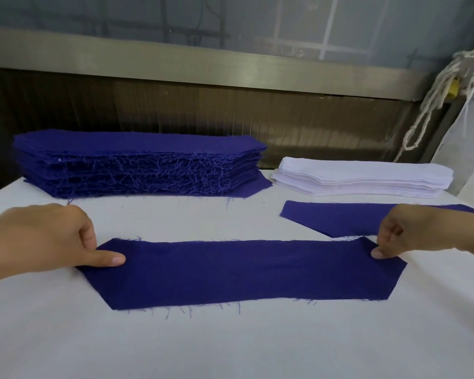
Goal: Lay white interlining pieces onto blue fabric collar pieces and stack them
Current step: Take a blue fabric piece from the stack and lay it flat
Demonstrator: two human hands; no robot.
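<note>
A single blue collar piece (238,272) lies flat across the middle of the white table (230,346). My left hand (47,239) pinches its left end between thumb and fingers. My right hand (419,231) pinches its right end the same way. A second blue collar piece (337,217) lies behind it at the right, partly under my right hand. At the back left stands a tall stack of blue collar pieces (140,162) with frayed edges. A lower stack of white interlining pieces (364,177) sits at the back right.
A brown panel and metal rail (203,64) run behind the table's far edge. White cords (433,105) hang at the far right beside a white surface. Loose blue threads lie on the table around the pieces.
</note>
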